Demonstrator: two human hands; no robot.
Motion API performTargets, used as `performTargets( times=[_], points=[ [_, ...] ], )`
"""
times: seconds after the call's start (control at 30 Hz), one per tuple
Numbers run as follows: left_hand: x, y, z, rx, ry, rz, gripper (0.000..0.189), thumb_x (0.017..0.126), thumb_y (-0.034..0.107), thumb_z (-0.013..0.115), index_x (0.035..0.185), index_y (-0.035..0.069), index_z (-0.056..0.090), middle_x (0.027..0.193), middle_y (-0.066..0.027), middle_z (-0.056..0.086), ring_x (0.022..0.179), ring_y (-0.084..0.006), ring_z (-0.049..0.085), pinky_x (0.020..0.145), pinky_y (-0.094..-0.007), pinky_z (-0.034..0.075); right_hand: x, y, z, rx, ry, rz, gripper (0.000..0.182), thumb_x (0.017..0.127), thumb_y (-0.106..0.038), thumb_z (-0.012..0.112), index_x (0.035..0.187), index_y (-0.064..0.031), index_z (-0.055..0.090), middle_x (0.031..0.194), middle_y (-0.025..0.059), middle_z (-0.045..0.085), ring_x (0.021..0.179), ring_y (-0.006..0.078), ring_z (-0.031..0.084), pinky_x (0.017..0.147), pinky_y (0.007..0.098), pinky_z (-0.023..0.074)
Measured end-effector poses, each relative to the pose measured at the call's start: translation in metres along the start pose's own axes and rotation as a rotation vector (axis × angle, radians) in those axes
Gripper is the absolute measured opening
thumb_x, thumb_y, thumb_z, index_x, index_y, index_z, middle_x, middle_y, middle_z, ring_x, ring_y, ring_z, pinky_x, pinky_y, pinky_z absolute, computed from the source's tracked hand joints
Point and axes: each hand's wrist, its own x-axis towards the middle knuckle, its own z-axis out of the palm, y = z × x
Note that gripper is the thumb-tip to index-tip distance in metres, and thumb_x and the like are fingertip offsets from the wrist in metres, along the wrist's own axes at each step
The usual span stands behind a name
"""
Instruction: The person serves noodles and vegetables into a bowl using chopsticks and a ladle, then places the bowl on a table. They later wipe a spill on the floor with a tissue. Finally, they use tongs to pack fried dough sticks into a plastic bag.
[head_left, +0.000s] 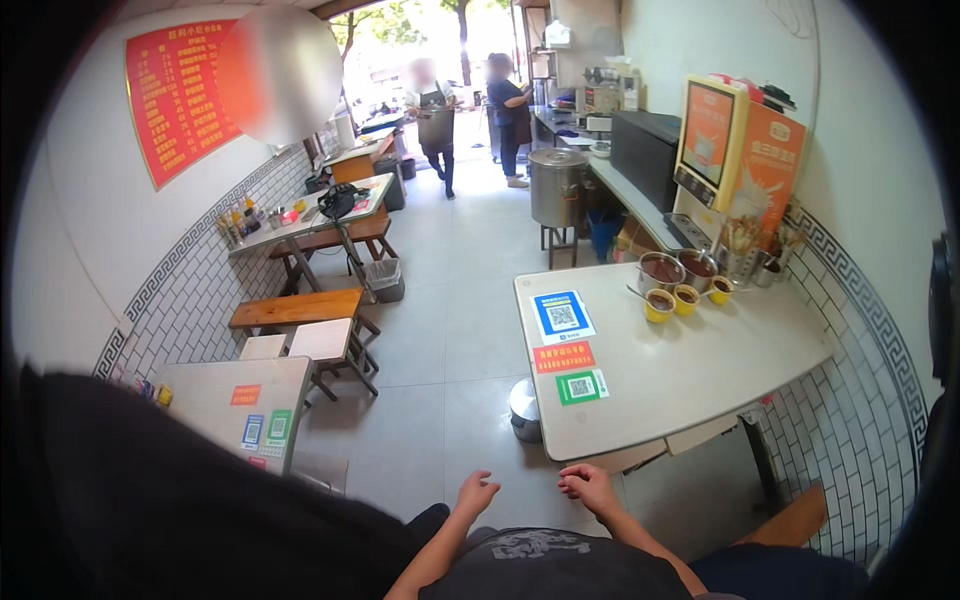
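Note:
Both of my hands are low in the view, held apart in front of my dark shirt, with nothing in them. My left hand (478, 493) is over the tiled floor, its fingers bent and apart. Close to the near edge of a pale table (675, 397) is my right hand (586, 488), with its fingers loosely curled. On that table stand steel bowls of dark red sauce (661, 270), several small yellow cups (659, 306) with spoons, and steel holders with utensils (741, 240). Printed code cards (562, 317) lie along its left side.
A steel lidded bin (526, 410) stands under the table's left edge. Wooden benches (296, 309) and another table (217, 367) are at left. A large steel pot (558, 187) stands by the counter. One person (435, 112) carries a metal pot in the aisle; another person (510, 112) stands nearby.

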Motion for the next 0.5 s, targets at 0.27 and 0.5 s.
performTargets(
  times=[0.27,0.5],
  points=[
    [0.095,-0.131,-0.054,-0.212,0.215,-0.314,0.049,0.066,0.023,0.069,0.109,0.003,0.056,0.098,-0.0160,0.061,0.090,-0.0266,0.059,0.077,-0.0358,0.047,0.112,-0.003,0.032,0.039,-0.080,0.074,0.017,0.081,-0.007,0.054,0.095,0.0019,0.059,0.083,0.0087,0.063,0.072,0.0143,0.060,0.066,0.0252,0.0485],
    [0.158,-0.185,-0.180,-0.419,0.263,-0.753,0.039,0.069,0.011,0.065,0.106,0.006,0.052,0.079,-0.0071,0.057,0.061,-0.0174,0.055,0.046,-0.0306,0.043,0.252,0.029,0.074,-0.263,0.030,-0.031,0.013,0.075,-0.006,0.059,0.085,0.0012,0.064,0.073,0.0077,0.064,0.068,0.0131,0.061,0.063,0.0263,0.0500]
  ],
)
